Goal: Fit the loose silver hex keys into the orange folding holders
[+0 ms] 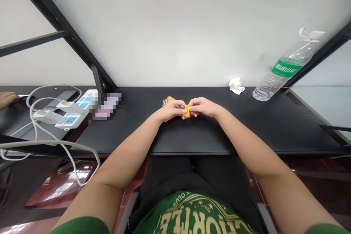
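A small orange piece (pixel 187 111) with thin, needle-like metal rods at its side is pinched between the fingertips of both my hands, just above the black table. My left hand (pixel 173 110) is closed on it, thumb in front. From the other side, the thumb and fingertips of my right hand (pixel 203 106) grip the same piece at its right edge. Just behind my left hand lies a second orange piece (pixel 170 98) with several thin metal rods (pixel 165 101) pointing left; my hand partly covers it.
On the black table (pixel 123 131), a crumpled white tissue (pixel 236 86) and a clear bottle with a green label (pixel 286 66) stand at the back right. Left are a pixelated pinkish item (pixel 108 106), a white power strip (pixel 79 109) with cables, and another person's hand (pixel 7 98).
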The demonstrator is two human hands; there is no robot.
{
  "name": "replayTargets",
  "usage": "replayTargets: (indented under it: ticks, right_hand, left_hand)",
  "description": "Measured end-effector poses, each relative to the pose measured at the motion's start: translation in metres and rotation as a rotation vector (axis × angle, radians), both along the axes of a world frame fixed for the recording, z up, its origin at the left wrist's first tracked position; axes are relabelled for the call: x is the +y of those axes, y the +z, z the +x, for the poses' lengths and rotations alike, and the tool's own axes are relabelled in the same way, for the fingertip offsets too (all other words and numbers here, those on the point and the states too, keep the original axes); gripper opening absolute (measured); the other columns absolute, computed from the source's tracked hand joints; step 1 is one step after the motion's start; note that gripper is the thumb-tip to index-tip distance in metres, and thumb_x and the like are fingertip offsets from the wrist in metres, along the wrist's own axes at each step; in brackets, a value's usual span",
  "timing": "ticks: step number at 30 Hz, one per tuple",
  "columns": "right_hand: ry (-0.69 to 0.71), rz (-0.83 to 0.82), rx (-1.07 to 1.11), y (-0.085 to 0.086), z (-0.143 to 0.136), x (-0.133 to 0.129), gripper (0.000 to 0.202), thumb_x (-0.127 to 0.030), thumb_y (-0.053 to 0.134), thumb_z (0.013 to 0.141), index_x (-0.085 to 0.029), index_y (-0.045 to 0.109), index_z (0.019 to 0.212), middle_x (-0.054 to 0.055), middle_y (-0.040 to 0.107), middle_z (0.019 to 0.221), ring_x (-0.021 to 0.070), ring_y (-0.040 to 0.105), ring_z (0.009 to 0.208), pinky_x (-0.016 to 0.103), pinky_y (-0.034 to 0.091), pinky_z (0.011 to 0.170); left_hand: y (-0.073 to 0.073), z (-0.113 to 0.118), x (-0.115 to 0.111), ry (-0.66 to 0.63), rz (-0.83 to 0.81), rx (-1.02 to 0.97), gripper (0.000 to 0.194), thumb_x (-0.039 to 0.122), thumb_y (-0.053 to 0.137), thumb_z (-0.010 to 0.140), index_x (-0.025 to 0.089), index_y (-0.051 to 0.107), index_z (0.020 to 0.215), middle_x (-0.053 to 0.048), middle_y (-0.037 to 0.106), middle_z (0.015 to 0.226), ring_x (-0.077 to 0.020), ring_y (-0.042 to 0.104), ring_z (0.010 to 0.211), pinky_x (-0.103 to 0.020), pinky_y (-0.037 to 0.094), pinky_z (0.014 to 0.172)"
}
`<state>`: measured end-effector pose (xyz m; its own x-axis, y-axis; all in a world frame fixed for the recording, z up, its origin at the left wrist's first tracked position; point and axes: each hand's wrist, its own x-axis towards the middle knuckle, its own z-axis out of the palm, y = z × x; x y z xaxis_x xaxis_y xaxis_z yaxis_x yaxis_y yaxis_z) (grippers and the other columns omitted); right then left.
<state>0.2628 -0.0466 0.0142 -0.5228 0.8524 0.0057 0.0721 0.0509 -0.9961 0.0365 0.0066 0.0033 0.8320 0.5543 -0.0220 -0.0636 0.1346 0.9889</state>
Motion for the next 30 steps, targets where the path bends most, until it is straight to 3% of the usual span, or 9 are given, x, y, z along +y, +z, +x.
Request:
replayTargets:
  ticks: [7,12,16,23,26,30]
  right_hand:
    - [-0.108,0.013,0.190,-0.002,0.001,0.001,0.038,-0.053,0.085,0.080,-0.020,0.068,0.081,0.000,0.067,0.073,0.0125,0.057,0.059,0.027,0.044,0.058]
    - [-0.417,-0.010,0.276,-0.003,0.021,0.008,0.047,-0.060,0.087,0.073,-0.022,0.062,0.080,-0.001,0.064,0.073,0.0100,0.050,0.053,0.026,0.038,0.050]
    - [-0.593,-0.067,0.112,-0.017,0.036,0.020,0.047,-0.059,0.087,0.071,-0.020,0.062,0.076,0.003,0.065,0.073,0.0085,0.047,0.049,0.023,0.029,0.043]
    - [-0.700,-0.117,-0.184,-0.035,0.046,0.032,0.033,-0.050,0.077,0.081,-0.019,0.066,0.077,0.008,0.071,0.079,0.0084,0.043,0.046,0.024,0.027,0.042]
    - [-0.763,0.010,-0.484,-0.034,0.049,0.033,0.023,-0.040,0.067,0.091,-0.020,0.070,0.081,0.006,0.072,0.080,0.0124,0.050,0.053,0.026,0.036,0.052]
    - [-0.711,0.246,-0.890,-0.031,0.050,0.032,0.022,-0.032,0.059,0.096,-0.022,0.074,0.083,0.006,0.075,0.086,0.0205,0.062,0.079,0.029,0.041,0.069]
  left_hand:
    - [0.000,-0.006,0.005,0.067,-0.027,-0.098,0.041,0.040,0.095,0.069,0.016,0.064,0.080,-0.006,0.074,0.076,-0.0178,0.071,0.066,-0.027,0.050,0.057]
    - [-0.003,-0.009,0.009,0.209,-0.008,-0.106,0.044,0.039,0.095,0.069,0.017,0.059,0.079,-0.004,0.073,0.072,-0.0137,0.066,0.059,-0.026,0.049,0.057]
    - [-0.006,-0.007,0.012,0.248,0.005,-0.076,0.043,0.038,0.095,0.069,0.017,0.059,0.081,-0.004,0.074,0.075,-0.0125,0.065,0.059,-0.026,0.049,0.059]
    - [-0.011,-0.007,0.015,0.217,0.047,-0.031,0.038,0.038,0.092,0.074,0.017,0.061,0.082,-0.005,0.074,0.075,-0.0127,0.066,0.061,-0.026,0.050,0.061]
    - [-0.011,-0.007,0.014,0.208,0.058,-0.033,0.038,0.038,0.092,0.074,0.016,0.061,0.082,-0.006,0.074,0.076,-0.0124,0.065,0.061,-0.026,0.050,0.061]
    - [-0.009,-0.006,0.013,0.205,0.063,-0.024,0.039,0.039,0.092,0.073,0.016,0.062,0.081,-0.006,0.074,0.076,-0.0131,0.066,0.062,-0.027,0.051,0.062]
